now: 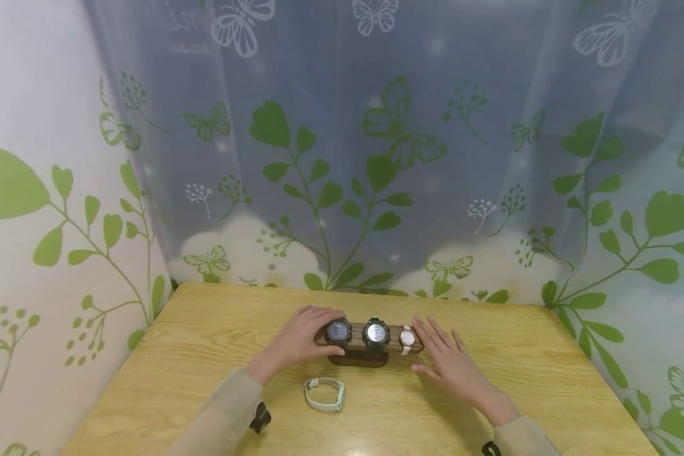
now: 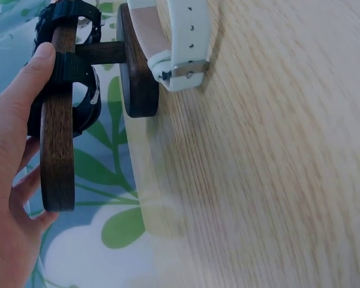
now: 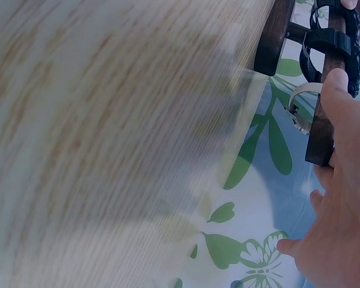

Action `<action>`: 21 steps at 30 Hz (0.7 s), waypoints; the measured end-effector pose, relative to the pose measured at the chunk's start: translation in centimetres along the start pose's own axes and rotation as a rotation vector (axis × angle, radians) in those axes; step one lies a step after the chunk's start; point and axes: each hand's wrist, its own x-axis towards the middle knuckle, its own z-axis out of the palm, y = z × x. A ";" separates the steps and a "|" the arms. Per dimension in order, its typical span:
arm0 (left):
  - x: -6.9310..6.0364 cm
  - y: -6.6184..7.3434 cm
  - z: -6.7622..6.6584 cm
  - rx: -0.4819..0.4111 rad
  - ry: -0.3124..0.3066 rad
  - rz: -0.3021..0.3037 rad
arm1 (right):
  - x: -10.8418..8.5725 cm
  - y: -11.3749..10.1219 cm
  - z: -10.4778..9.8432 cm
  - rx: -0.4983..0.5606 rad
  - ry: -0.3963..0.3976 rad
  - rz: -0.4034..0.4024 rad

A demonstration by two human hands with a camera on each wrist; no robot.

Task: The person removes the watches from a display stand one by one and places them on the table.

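A dark wooden watch stand (image 1: 356, 339) carries a black watch (image 1: 339, 330) on its left, another black watch (image 1: 375, 332) in the middle and a small white-strapped watch (image 1: 407, 338) near its right end. My left hand (image 1: 302, 335) grips the stand's left end, thumb in front and fingers behind. In the left wrist view that thumb (image 2: 43, 54) lies by a black strap. My right hand (image 1: 456, 367) is at the stand's right end, fingers extended and thumb spread. In the right wrist view its fingers partly cover the bar (image 3: 320, 141); contact there is hard to judge.
A pale green watch (image 1: 325, 394) with a buckled strap lies on the wooden table (image 1: 205, 354), in front of the stand. Behind the table's far edge hangs a curtain (image 1: 342, 190) with leaves and butterflies. Similar patterned sheets flank both sides.
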 end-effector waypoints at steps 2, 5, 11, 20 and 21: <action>-0.2 -0.3 0.0 0.004 0.003 -0.004 | 0.0 0.0 0.0 0.000 0.001 0.001; -0.5 -0.6 -0.1 -0.002 0.013 -0.006 | 0.0 0.0 0.0 0.001 0.001 0.002; -1.4 -1.3 -0.6 0.004 0.037 -0.010 | 0.0 0.1 0.1 0.005 0.002 -0.001; -2.6 -2.1 -1.4 -0.003 0.071 -0.035 | 0.0 0.1 0.2 0.007 0.010 -0.001; -2.8 -2.2 -1.5 -0.003 0.068 -0.045 | 0.0 0.1 0.2 0.006 0.011 -0.003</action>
